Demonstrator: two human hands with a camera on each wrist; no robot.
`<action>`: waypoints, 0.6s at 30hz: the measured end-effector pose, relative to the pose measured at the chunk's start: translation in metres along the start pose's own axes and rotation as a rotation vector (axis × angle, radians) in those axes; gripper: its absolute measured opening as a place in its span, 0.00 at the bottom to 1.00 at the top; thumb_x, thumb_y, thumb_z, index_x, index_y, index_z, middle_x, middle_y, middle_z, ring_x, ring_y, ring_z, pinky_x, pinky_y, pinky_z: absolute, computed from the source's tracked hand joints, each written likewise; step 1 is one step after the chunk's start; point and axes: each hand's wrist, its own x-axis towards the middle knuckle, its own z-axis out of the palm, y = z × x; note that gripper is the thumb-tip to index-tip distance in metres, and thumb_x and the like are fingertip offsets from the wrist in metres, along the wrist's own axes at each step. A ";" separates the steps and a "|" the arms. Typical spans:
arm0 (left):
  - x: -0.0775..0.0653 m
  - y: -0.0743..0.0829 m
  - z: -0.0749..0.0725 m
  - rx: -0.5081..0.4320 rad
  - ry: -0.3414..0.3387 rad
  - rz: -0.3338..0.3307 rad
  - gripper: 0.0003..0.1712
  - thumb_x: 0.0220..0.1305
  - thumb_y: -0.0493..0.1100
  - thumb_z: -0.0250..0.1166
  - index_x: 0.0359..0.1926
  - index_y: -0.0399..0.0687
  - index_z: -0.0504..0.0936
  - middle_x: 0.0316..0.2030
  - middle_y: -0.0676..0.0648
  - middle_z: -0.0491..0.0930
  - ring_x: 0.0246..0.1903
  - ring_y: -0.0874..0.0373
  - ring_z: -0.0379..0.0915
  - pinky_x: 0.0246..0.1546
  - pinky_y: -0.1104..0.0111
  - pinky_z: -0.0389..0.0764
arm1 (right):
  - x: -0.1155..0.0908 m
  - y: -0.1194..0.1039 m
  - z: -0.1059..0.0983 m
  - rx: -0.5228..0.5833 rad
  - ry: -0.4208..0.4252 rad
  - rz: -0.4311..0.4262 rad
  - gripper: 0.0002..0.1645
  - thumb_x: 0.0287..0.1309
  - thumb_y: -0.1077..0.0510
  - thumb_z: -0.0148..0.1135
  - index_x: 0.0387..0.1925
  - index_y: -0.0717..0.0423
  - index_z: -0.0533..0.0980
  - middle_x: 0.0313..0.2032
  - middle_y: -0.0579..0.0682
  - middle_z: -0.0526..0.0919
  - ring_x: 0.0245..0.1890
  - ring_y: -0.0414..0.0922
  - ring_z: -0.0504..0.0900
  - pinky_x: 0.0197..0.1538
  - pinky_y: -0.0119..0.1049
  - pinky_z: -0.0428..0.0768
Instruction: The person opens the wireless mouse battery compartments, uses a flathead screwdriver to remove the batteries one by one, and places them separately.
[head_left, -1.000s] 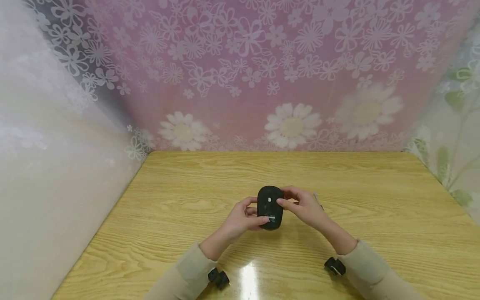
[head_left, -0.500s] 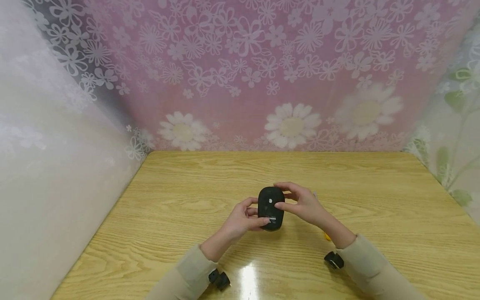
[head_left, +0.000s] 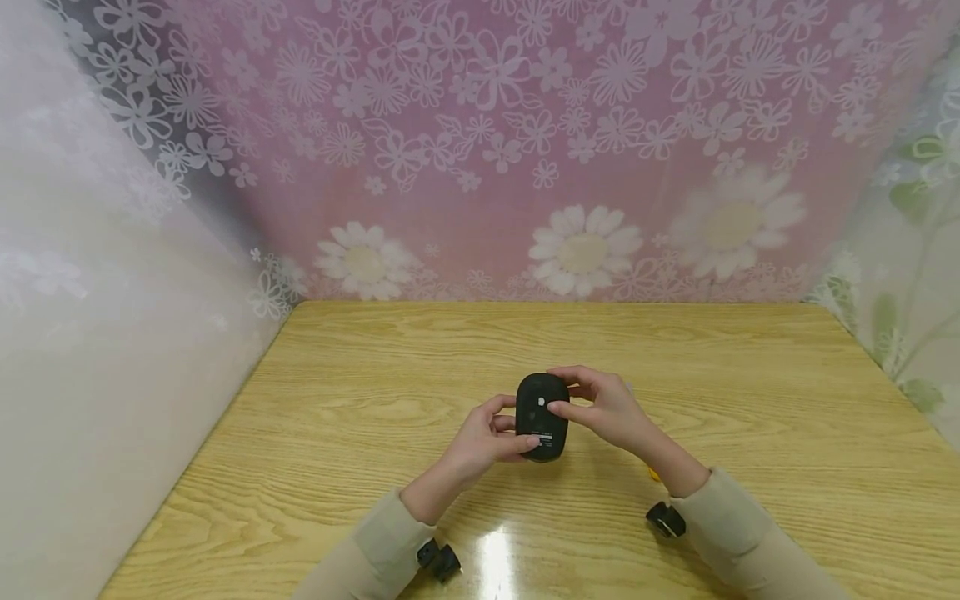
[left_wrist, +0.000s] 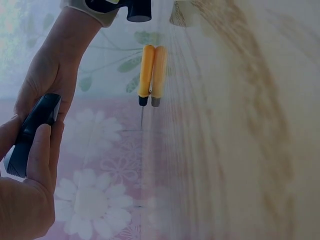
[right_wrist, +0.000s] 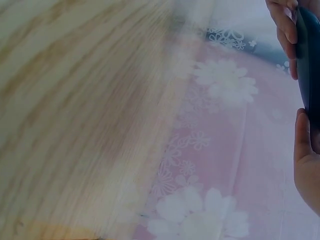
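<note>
A black computer mouse (head_left: 542,425) is held above the table with its underside turned toward the head camera; a small light spot and a printed label show on it. My left hand (head_left: 480,440) grips its lower left side, thumb over the label. From the right, my right hand (head_left: 606,407) pinches the upper part, thumb lying on the underside by the light spot. The left wrist view shows the mouse (left_wrist: 32,132) edge-on between both hands. A screwdriver (left_wrist: 146,70) with a yellow-orange handle lies on the table, mostly hidden behind my right forearm in the head view.
The wooden table (head_left: 390,367) reaches back to a pink flowered wall covering (head_left: 450,167). Pale coverings stand at the left and right sides. A black wrist camera (head_left: 438,560) sits at the left cuff and another black camera (head_left: 666,520) at the right cuff.
My right hand has shifted slightly, its thumb moving left on the mouse and a finger reaching over the top edge. A bit of the yellow handle now shows beside the right forearm.
</note>
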 end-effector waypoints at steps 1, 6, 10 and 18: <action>0.000 0.000 0.000 0.002 0.000 0.002 0.29 0.53 0.30 0.62 0.56 0.35 0.64 0.37 0.37 0.78 0.34 0.50 0.78 0.36 0.53 0.77 | 0.000 0.000 0.000 -0.002 0.002 -0.004 0.23 0.50 0.60 0.63 0.48 0.66 0.72 0.42 0.57 0.78 0.40 0.49 0.78 0.46 0.36 0.76; 0.000 -0.001 0.001 -0.001 0.000 0.000 0.30 0.53 0.30 0.62 0.57 0.35 0.63 0.38 0.37 0.78 0.34 0.50 0.78 0.36 0.53 0.77 | 0.000 -0.001 0.001 -0.004 0.014 -0.026 0.21 0.49 0.62 0.63 0.46 0.66 0.73 0.41 0.56 0.78 0.39 0.48 0.79 0.46 0.36 0.76; 0.000 -0.001 0.001 -0.005 0.001 -0.003 0.29 0.53 0.29 0.61 0.57 0.35 0.63 0.38 0.37 0.78 0.34 0.50 0.78 0.36 0.52 0.77 | 0.000 -0.002 0.002 0.001 0.020 -0.027 0.20 0.49 0.62 0.63 0.45 0.65 0.74 0.40 0.55 0.79 0.38 0.45 0.79 0.46 0.36 0.76; 0.000 -0.002 0.001 0.010 -0.001 0.000 0.28 0.53 0.30 0.62 0.56 0.35 0.64 0.38 0.36 0.78 0.34 0.51 0.78 0.37 0.52 0.76 | 0.000 -0.003 0.002 -0.017 0.031 -0.029 0.18 0.50 0.61 0.63 0.44 0.64 0.74 0.38 0.52 0.80 0.37 0.42 0.79 0.44 0.33 0.77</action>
